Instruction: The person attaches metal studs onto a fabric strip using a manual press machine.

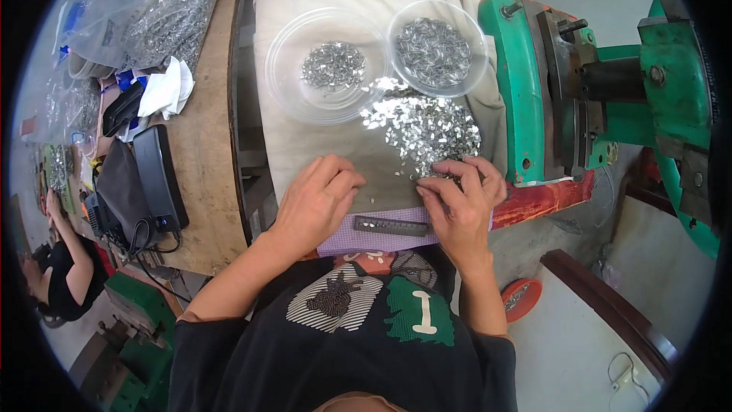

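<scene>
A loose heap of small shiny metal pieces is spread over the cloth in front of me. My right hand is at its near edge, thumb and index fingertips close together; anything between them is too small to make out. To the left of the heap, my left hand rests over the cloth with its fingers curled in, and what they may hold is hidden. Between my wrists a dark slotted strip lies on purple checked cloth, with a few bright pieces near its left end.
Beyond the heap stand two clear round tubs, a wide one and a smaller one, both holding metal parts. A green machine borders the right side. Leftward, a wooden table carries bags and a black case. Another person sits far left.
</scene>
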The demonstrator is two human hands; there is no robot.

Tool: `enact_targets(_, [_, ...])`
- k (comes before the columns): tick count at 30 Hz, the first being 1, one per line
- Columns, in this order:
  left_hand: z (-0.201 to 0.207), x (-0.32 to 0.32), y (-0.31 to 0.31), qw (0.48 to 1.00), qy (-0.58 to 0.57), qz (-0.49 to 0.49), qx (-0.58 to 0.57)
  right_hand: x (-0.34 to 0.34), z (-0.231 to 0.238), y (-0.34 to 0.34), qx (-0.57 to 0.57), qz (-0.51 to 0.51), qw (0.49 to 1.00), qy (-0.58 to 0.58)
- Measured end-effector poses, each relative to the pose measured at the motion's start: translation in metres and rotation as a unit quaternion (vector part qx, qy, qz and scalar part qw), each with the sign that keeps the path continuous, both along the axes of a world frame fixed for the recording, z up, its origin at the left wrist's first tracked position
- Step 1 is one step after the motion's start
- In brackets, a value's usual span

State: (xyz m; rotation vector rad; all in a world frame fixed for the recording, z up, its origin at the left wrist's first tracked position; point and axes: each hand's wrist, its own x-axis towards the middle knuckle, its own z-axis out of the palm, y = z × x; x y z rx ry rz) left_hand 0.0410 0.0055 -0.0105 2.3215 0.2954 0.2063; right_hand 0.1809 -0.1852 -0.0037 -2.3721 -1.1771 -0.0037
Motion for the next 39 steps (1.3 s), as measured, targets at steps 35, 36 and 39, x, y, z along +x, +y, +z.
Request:
enact_targets(35, [-0.011,-0.008,-0.041,0.992,-0.065,-0.105,0.027,-0.035,-0.008,-0.027,0.047,0.054,0.997,0.009])
enact_targets(36, [-0.011,-0.008,-0.040,0.992,-0.064,-0.104,0.032,-0.038,-0.009,-0.030,0.046,0.053,0.997,0.008])
enact_targets(39, [-0.011,-0.010,-0.038,0.992,-0.060,-0.104,0.037,-0.040,-0.012,-0.031,0.041,0.060,0.996,0.050])
